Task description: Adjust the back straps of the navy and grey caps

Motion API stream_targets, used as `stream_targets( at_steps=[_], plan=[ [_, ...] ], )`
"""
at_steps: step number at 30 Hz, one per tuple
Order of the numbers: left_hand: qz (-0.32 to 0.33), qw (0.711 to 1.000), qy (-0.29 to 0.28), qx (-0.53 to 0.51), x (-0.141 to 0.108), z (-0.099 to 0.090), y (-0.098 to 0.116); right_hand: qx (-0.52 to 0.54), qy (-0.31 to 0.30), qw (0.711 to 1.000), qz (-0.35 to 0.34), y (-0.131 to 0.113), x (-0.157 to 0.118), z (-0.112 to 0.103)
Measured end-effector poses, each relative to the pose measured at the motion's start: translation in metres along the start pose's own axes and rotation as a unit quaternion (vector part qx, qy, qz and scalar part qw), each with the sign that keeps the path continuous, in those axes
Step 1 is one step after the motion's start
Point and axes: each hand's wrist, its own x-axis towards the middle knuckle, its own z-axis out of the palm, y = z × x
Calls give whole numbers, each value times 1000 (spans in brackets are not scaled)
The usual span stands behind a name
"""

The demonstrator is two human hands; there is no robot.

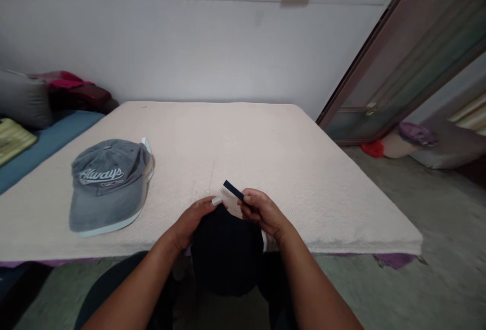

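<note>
A black cap point(228, 256) hangs at the near edge of the mattress, between my knees. My left hand point(193, 218) is closed on the left side of its rim. At those fingertips a small whitish piece point(216, 201) shows; whether it belongs to the cap I cannot tell. My right hand point(262, 211) pinches a narrow dark strap point(233, 190), whose free end points up and left, apart from my left fingers. The strap's lower end is hidden behind my right fingers. To the left lies a grey cap point(108, 180) with "Always" in white lettering, brim toward me.
The mattress point(235, 137) has a cream textured cover and reaches back to a white wall point(190, 46). At far left are a grey cushion point(23, 99) and red cloth point(68, 79). A sliding door point(379, 67) and concrete floor point(448, 213) lie to the right.
</note>
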Motion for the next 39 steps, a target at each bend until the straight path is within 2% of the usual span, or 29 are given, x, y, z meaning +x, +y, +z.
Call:
stream_targets(
  at_steps=[12,20,24,29,32,35,39],
  plan=[
    [5,997,41,60,-2,1,3,-10,-22,999,43,3,-3,-3],
    [-18,997,-20,76,-3,6,3,-46,-58,997,27,5,-2,-1],
    [-33,997,-37,63,-1,5,2,-45,-42,998,15,7,1,-1],
    [-2,999,22,34,2,3,5,12,2,1000,-4,3,2,-1],
    [-15,999,49,11,2,2,8,71,11,997,-32,-4,6,7],
    [-23,998,64,2,1,0,12,81,-10,996,-47,-15,17,19],
    [2,996,93,-8,1,-8,19,41,-46,997,-35,-23,37,27]
  ],
)
